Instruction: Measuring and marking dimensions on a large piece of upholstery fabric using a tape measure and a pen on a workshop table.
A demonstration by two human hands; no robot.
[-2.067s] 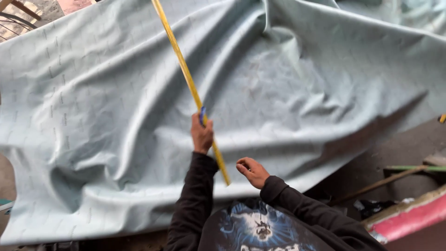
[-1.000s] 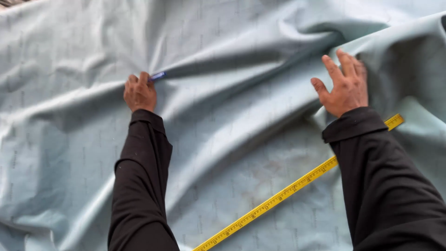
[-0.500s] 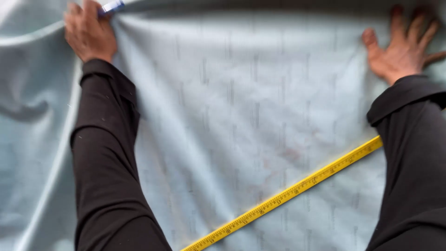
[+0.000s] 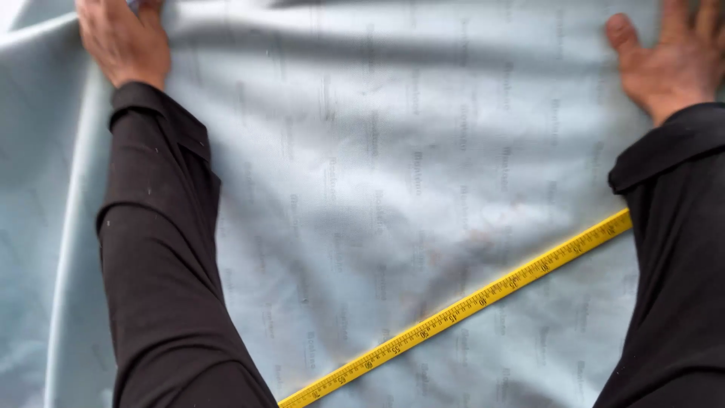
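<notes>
Soft, even light over all that we saw, a pale blue-grey sheet point(image 4: 423, 151) filling our view from edge to edge, a faint shadow band along its top, a brighter whitish sliver point(image 4: 11, 11) at the top left corner, too small for us to tell

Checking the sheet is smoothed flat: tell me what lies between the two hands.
In the head view, only bare pale blue sheet spans between the left hand and right hand; the yellow ruler lies lower, nearer the person.

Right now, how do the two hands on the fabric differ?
The left hand is curled at the top edge, knuckles up, with a bit of blue showing at its fingers; the right hand lies flat, fingers spread, holding nothing. Both press on the pale blue fabric, in black sleeves.
</notes>
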